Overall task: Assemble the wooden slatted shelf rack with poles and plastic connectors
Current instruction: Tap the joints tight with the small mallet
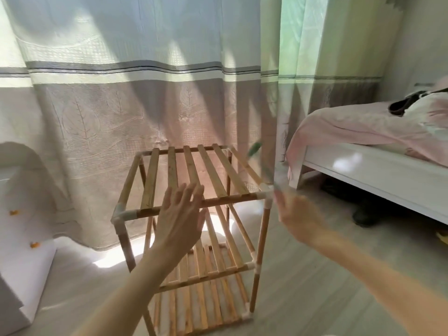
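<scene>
Shelf rack (194, 214) stands under the left hand (180, 217), fingers straight; blurred right hand (299, 215) grip unclear.

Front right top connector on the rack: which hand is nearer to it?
Right. The right hand, blurred, is just beside and below the front right top connector. The left hand is open over the front rail, further left.
</scene>
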### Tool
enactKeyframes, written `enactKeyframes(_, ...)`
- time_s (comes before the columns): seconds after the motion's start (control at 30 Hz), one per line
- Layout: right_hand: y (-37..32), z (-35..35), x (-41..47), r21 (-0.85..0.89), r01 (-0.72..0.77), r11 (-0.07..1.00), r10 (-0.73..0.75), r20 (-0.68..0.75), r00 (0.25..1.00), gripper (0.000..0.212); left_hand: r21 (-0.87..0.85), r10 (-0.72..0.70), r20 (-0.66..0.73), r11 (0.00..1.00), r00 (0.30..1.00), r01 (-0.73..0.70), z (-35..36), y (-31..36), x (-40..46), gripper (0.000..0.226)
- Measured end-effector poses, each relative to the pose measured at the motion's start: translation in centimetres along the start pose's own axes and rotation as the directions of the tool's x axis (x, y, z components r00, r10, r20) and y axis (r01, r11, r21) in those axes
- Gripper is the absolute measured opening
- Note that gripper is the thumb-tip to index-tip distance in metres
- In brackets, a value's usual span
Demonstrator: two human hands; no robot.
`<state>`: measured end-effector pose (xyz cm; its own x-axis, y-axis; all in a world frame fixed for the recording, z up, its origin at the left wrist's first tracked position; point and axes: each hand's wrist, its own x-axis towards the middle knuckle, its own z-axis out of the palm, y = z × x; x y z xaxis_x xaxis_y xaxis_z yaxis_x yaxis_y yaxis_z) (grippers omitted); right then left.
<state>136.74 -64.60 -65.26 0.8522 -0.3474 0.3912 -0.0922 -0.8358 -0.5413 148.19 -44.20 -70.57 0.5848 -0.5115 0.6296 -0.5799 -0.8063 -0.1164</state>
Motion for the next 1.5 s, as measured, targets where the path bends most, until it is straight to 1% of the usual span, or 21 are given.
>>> enactKeyframes(0.03,0.4,0.4,-0.5,-0.104,-0.035,0.994,0.056,0.201,0.978,0.038,0.008,-0.019,0.004,1.000,1.000,0.019,-0.2,-0.7,-0.4,0.058)
enactKeyframes(0.1,0.5,-0.5,0.6,-0.026,-0.040,0.999,0.045,0.254,0.966,0.040,0.021,-0.036,0.004,0.999,0.999,0.036,-0.2,-2.2,-1.3,0.057)
enactKeyframes(0.2,-1.4,-2.4,1.9,0.296,0.071,0.953,-0.007,-0.210,0.978,0.039,0.030,-0.032,0.001,0.999,0.999,0.032,0.1,-3.1,-2.2,0.054)
enactKeyframes(0.23,-1.6,-2.4,1.6,0.304,0.111,0.946,-0.028,-0.265,0.964,0.038,0.016,-0.043,-0.004,0.999,0.999,0.043,0.2,-2.9,-2.2,0.053)
enactKeyframes(0.27,-1.5,-1.8,1.1,0.239,0.090,0.967,-0.041,-0.201,0.979,0.038,-0.002,-0.066,-0.010,0.998,0.998,0.066,0.2,-2.6,-2.1,0.053)
enactKeyframes(0.33,-0.8,-0.6,-0.4,0.082,-0.100,0.992,0.082,0.199,0.976,0.037,-0.025,-0.107,-0.010,0.994,0.994,0.107,0.2,-1.9,-2.0,0.052)
enactKeyframes(0.4,-0.3,-1.5,0.6,0.068,-0.100,0.993,0.082,0.237,0.968,0.037,-0.027,-0.116,-0.005,0.993,0.993,0.116,0.3,-1.6,-2.0,0.052)
enactKeyframes(0.5,-1.4,-2.8,1.5,0.344,0.097,0.934,-0.003,-0.264,0.965,0.043,-0.029,-0.114,0.009,0.993,0.993,0.114,0.0,-1.7,-1.9,0.052)
enactKeyframes(0.53,-1.5,-2.5,1.1,0.341,0.107,0.934,-0.013,-0.268,0.963,0.041,-0.037,-0.113,0.016,0.993,0.993,0.114,-0.1,-1.8,-1.9,0.052)
enactKeyframes(0.6,-0.8,-0.8,-0.6,0.163,-0.062,0.985,0.049,0.081,0.995,0.040,-0.053,-0.113,0.030,0.992,0.993,0.115,-0.3,-1.9,-2.0,0.052)
enactKeyframes(0.67,0.0,-1.0,-0.7,0.118,-0.137,0.984,0.114,0.180,0.977,0.044,-0.057,-0.114,0.032,0.992,0.993,0.115,-0.3,-2.0,-2.2,0.053)
enactKeyframes(0.77,-0.4,-2.4,0.2,0.313,0.024,0.949,0.043,-0.203,0.978,0.045,-0.061,-0.116,0.020,0.991,0.993,0.117,-0.2,-2.0,-2.1,0.053)
enactKeyframes(0.8,-0.5,-2.5,-0.1,0.338,0.037,0.940,0.039,-0.214,0.976,0.044,-0.062,-0.122,0.027,0.990,0.992,0.124,-0.3,-1.9,-2.1,0.053)
enactKeyframes(0.9,0.0,-1.2,-1.4,0.062,-0.162,0.985,0.146,0.205,0.968,0.044,-0.070,-0.126,0.032,0.989,0.992,0.128,-0.3,-1.9,-2.2,0.052)
enactKeyframes(0.97,-0.4,-2.7,-0.3,0.099,-0.157,0.983,0.141,0.154,0.978,0.046,-0.074,-0.120,0.030,0.990,0.992,0.122,-0.3,-2.0,-2.2,0.052)
enactKeyframes(1.07,-1.0,-3.9,0.4,0.301,0.083,0.950,0.022,-0.331,0.943,0.045,-0.079,-0.117,0.041,0.990,0.992,0.120,-0.4,-2.0,-2.0,0.054)
enactKeyframes(1.1,-1.0,-3.5,0.1,0.268,0.069,0.961,0.022,-0.321,0.947,0.045,-0.081,-0.119,0.058,0.989,0.991,0.124,-0.4,-2.0,-2.1,0.054)
enactKeyframes(1.17,0.7,-1.1,-1.2,-0.124,-0.079,0.989,0.085,0.045,0.995,0.048,-0.102,-0.109,0.071,0.988,0.991,0.116,-0.4,-2.2,-2.3,0.055)
enactKeyframes(1.23,1.7,-0.4,-1.5,-0.252,-0.070,0.965,0.121,0.191,0.974,0.049,-0.142,-0.072,0.074,0.986,0.995,0.082,-0.7,-2.7,-2.2,0.052)
enactKeyframes(1.37,-0.7,-0.6,-0.3,-0.046,0.070,0.997,-0.068,0.033,0.997,0.038,-0.205,-0.120,-0.011,0.972,0.993,0.115,-1.9,-5.8,-2.7,0.048)
enactKeyframes(1.5,-3.7,3.1,-0.2,0.144,0.200,0.969,-0.201,-0.005,0.980,0.025,-0.404,-0.385,0.061,0.834,0.921,0.376,-3.0,-9.6,-5.2,0.059)
